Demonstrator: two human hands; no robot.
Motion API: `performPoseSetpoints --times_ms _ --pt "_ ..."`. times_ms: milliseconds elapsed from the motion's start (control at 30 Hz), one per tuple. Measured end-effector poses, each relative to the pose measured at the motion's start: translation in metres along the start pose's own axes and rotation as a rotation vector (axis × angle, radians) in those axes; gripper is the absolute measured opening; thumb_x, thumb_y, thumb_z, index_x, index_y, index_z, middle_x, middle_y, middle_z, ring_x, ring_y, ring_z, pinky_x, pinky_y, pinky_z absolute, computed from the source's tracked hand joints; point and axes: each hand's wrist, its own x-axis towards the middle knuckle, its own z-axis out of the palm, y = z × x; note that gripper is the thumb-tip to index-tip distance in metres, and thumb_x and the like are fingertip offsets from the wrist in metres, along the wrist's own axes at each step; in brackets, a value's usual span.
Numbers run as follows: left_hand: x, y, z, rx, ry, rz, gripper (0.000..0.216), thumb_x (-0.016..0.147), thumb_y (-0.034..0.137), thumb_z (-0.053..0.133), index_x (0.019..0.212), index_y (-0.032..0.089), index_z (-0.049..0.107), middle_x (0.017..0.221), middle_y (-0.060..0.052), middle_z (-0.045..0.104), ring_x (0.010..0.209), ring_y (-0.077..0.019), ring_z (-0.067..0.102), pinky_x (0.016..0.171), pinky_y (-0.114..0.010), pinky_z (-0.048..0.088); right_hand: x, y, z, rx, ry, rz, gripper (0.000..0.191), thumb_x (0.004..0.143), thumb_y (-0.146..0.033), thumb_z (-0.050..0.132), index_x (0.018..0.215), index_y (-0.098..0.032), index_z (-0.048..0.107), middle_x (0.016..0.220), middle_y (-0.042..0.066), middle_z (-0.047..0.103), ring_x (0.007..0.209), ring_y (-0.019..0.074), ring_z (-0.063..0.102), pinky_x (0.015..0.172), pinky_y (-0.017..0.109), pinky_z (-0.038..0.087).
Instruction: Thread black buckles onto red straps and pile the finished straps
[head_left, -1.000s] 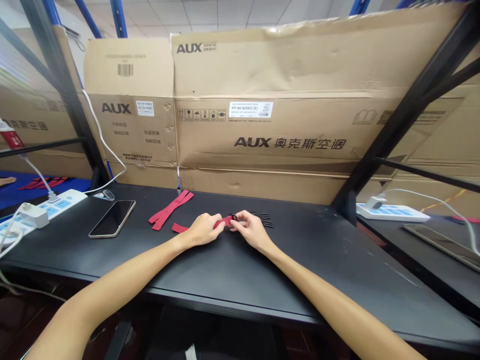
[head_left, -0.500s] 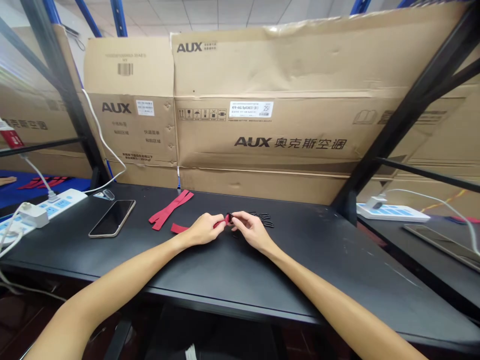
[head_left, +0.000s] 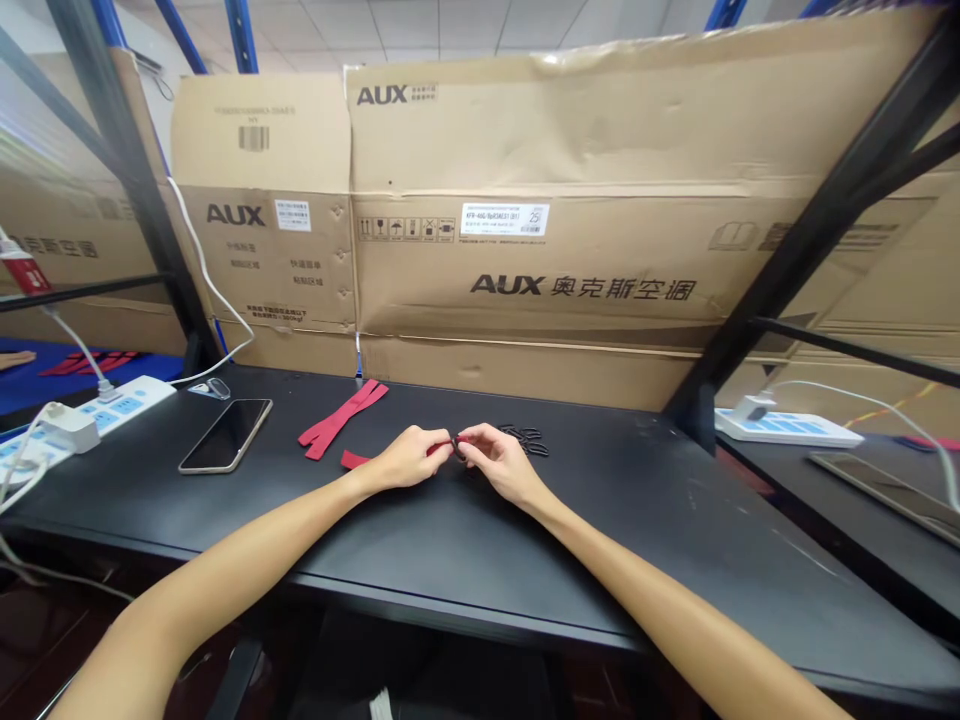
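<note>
My left hand (head_left: 412,457) is closed in a pinch on a red fabric strap (head_left: 354,459), whose loose end sticks out on its left side. Between my two hands sits a small black buckle (head_left: 457,449), with a bit of red showing on both sides of it. My right hand (head_left: 501,460) has thumb and fingers pinched at the buckle and the strap's tip; fingers partly hide both. Just behind my right hand lie several black buckles (head_left: 534,441) in a loose group. Further left, red straps (head_left: 341,420) lie crossed on the black table (head_left: 600,520).
A phone (head_left: 226,437) lies on the left, near a white power strip (head_left: 124,402) with plugs and cables. Cardboard panels (head_left: 525,340) stand along the back edge. Black metal posts (head_left: 787,260) rise at both sides. Another person's hand (head_left: 15,359) shows at the far left.
The black buckle has turned between my fingers, and red strap now shows on its right side near my right fingertips. Both hands stay in nearly the same place.
</note>
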Motion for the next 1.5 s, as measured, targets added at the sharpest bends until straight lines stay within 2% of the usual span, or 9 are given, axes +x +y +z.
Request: performPoseSetpoints --times_ms 233,367,533,633,900,1000,1133,1233,1500 --pt "0.002 -0.003 -0.003 0.048 -0.060 0.037 0.022 0.088 0.024 0.042 0.079 0.017 0.060 0.067 0.001 0.061 0.059 -0.0101 0.053 0.061 -0.020 0.040 -0.001 -0.007 -0.004 -0.255 0.062 -0.127 0.024 0.084 -0.041 0.055 0.087 -0.020 0.066 0.087 0.006 0.064 0.079 0.0195 0.059 0.072 0.032 0.049" --pt "0.006 -0.014 -0.019 0.312 0.036 0.118 0.018 0.086 0.023 0.047 0.092 0.020 0.064 0.089 -0.006 0.061 0.084 -0.0173 0.056 0.077 -0.027 0.041 -0.004 -0.017 -0.006 -0.401 0.150 -0.218 0.021 0.088 -0.036 0.049 0.085 -0.020 0.063 0.082 0.007 0.061 0.073 0.0189 0.057 0.068 0.032 0.048" --pt "0.005 -0.042 -0.037 0.527 0.184 -0.126 0.022 0.084 0.017 0.047 0.094 0.020 0.066 0.088 -0.008 0.061 0.088 -0.0203 0.055 0.080 -0.030 0.041 -0.019 -0.030 0.010 -0.568 -0.145 -0.433 0.019 0.090 -0.030 0.044 0.091 -0.021 0.061 0.084 0.008 0.061 0.075 0.0191 0.055 0.072 0.033 0.047" --pt "0.004 -0.054 -0.038 0.397 0.208 -0.213 0.027 0.082 0.015 0.046 0.099 0.021 0.066 0.091 -0.006 0.066 0.089 -0.0197 0.059 0.082 -0.030 0.043 -0.022 -0.031 0.021 -0.651 -0.272 -0.518 0.020 0.088 -0.034 0.049 0.095 -0.021 0.062 0.086 0.008 0.061 0.077 0.0192 0.055 0.074 0.034 0.046" --pt "0.012 -0.055 -0.025 -0.266 0.173 -0.215 0.029 0.086 0.034 0.047 0.093 0.013 0.066 0.095 -0.008 0.069 0.086 -0.0172 0.063 0.079 -0.028 0.049 -0.005 -0.012 -0.014 -0.909 -0.072 -0.284 0.025 0.086 -0.036 0.051 0.095 -0.020 0.067 0.092 0.010 0.063 0.082 0.0222 0.058 0.078 0.036 0.046" --pt "0.012 -0.051 -0.018 -0.394 0.175 -0.268 0.028 0.080 0.039 0.058 0.082 0.012 0.062 0.085 -0.009 0.069 0.083 -0.0192 0.065 0.079 -0.031 0.050 -0.004 -0.006 -0.027 -0.844 -0.208 -0.270 0.023 0.084 -0.036 0.054 0.096 -0.021 0.069 0.096 0.008 0.063 0.086 0.0211 0.059 0.079 0.034 0.048" --pt "0.010 -0.046 -0.011 -0.663 0.199 -0.313 0.038 0.074 0.028 0.068 0.105 0.015 0.049 0.080 -0.005 0.065 0.074 -0.0183 0.068 0.073 -0.034 0.053 -0.003 -0.003 -0.030 -0.745 -0.288 -0.264 0.023 0.084 -0.034 0.055 0.100 -0.021 0.066 0.102 0.009 0.061 0.091 0.0207 0.058 0.084 0.035 0.047" --pt "0.010 -0.042 -0.009 -0.777 0.186 -0.318 0.053 0.072 0.024 0.070 0.116 0.017 0.042 0.083 -0.004 0.064 0.071 -0.0172 0.068 0.071 -0.034 0.054 0.000 -0.001 -0.027 -0.680 -0.283 -0.208 0.020 0.082 -0.035 0.059 0.095 -0.020 0.062 0.097 0.008 0.061 0.086 0.0192 0.057 0.079 0.033 0.047" --pt "0.009 -0.036 -0.006 -0.841 0.086 -0.319 0.045 0.074 0.028 0.069 0.111 0.010 0.050 0.081 -0.008 0.066 0.065 -0.0160 0.066 0.067 -0.033 0.054 0.003 0.006 -0.019 -0.490 -0.125 -0.020 0.020 0.076 -0.040 0.063 0.079 -0.020 0.061 0.065 -0.001 0.060 0.056 0.0128 0.050 0.057 0.026 0.042"
